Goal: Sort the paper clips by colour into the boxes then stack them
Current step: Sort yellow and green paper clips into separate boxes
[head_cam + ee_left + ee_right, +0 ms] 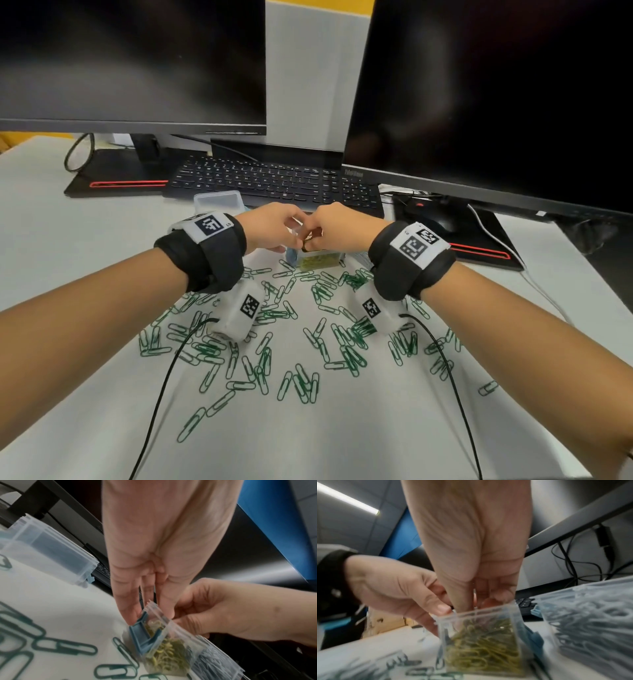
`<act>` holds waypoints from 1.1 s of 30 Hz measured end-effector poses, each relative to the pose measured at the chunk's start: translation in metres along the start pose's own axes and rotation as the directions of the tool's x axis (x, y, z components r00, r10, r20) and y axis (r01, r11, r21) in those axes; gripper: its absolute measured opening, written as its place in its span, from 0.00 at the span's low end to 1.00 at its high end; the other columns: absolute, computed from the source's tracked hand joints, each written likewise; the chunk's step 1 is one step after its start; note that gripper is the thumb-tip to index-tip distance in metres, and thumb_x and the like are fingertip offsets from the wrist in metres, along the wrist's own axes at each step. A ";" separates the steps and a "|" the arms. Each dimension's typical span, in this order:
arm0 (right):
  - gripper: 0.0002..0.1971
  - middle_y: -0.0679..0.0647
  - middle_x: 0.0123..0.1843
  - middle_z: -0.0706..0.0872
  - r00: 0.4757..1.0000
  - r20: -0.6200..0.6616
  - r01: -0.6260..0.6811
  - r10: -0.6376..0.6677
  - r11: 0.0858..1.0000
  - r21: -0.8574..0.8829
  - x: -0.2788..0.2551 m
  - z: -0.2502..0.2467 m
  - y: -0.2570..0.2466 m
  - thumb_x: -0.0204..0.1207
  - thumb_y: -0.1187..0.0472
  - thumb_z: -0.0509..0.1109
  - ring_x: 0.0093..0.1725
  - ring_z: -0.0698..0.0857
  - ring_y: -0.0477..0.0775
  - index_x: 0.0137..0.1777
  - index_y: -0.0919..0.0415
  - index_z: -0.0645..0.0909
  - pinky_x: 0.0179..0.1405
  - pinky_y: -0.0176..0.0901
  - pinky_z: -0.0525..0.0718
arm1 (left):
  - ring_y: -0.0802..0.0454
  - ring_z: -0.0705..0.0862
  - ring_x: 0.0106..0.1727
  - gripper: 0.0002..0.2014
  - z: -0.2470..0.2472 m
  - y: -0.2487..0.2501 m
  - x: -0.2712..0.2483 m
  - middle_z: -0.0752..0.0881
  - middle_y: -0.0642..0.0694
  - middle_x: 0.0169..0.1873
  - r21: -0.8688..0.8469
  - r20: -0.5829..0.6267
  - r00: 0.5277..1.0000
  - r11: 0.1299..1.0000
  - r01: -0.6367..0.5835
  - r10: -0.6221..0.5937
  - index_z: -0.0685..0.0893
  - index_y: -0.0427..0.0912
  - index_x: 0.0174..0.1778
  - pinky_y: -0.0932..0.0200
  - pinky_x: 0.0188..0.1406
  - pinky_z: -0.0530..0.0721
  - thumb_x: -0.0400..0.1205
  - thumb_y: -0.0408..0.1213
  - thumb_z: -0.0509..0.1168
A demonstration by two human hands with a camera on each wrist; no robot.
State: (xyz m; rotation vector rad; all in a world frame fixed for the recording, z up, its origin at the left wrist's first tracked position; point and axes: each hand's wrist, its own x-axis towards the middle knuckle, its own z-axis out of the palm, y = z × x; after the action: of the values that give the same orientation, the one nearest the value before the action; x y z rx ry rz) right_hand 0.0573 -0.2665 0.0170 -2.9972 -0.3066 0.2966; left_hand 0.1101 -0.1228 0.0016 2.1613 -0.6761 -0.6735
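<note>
My left hand [274,226] and my right hand [337,226] meet over the clear box of yellow paper clips [481,642], which stands on the surface [342,438] directly under my fingertips. The fingers of my left hand [126,605] are stretched down, and their tips touch the box's blue hinged lid [144,635], which stands raised at the box's left side. The fingers of my right hand [462,597] are curled and bunched at the box's top rim, the thumb pressed down just inside it; whether they pinch a clip there I cannot tell, because the tips hide each other.

Just to the right of my right fingers sits a second clear box, filled with pale blue paper clips [594,622], touching or nearly touching the yellow one. Beyond my left fingers, to their left, stands an empty clear box [51,550] with its lid shut.

Behind my fingers, toward my wrists and forearms, the green paper clips [301,380] lie scattered loose across the surface. Past my fingertips is a black keyboard [274,181], with two dark monitors [496,102] above it.
</note>
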 end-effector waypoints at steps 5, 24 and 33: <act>0.12 0.48 0.45 0.78 0.998 0.066 0.009 -0.002 0.995 -0.100 0.013 0.000 0.000 0.79 0.55 0.71 0.46 0.79 0.52 0.60 0.52 0.87 0.48 0.39 0.75 | 0.53 0.81 0.52 0.16 -0.003 -0.003 0.003 0.83 0.46 0.61 -0.082 0.040 0.999 0.997 0.006 -0.003 0.82 0.45 0.57 0.60 0.47 0.85 0.78 0.22 0.68; 0.06 0.42 0.37 0.86 0.988 -0.138 -0.007 0.065 0.920 0.391 0.000 0.005 0.026 0.73 0.54 0.77 0.39 0.83 0.41 0.49 0.52 0.91 0.41 0.34 0.81 | 0.50 0.84 0.51 0.22 -0.009 -0.006 0.006 0.84 0.39 0.59 -0.109 0.093 0.994 0.992 0.062 -0.052 0.81 0.50 0.66 0.56 0.51 0.87 0.78 0.25 0.69; 0.09 0.50 0.36 0.87 0.976 -0.133 -0.039 0.171 0.744 0.667 -0.006 0.003 0.024 0.80 0.55 0.70 0.27 0.78 0.37 0.52 0.55 0.90 0.28 0.32 0.80 | 0.47 0.84 0.55 0.22 -0.014 -0.011 0.010 0.83 0.39 0.60 -0.097 0.071 0.996 0.993 0.067 -0.061 0.81 0.47 0.67 0.56 0.49 0.87 0.79 0.24 0.68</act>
State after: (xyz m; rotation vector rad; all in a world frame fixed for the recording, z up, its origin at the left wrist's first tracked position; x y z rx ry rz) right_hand 0.0555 -0.2911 0.0124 -2.3036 0.0042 0.0954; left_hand 0.1292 -0.1157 -0.0017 2.0835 -0.5981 -0.8013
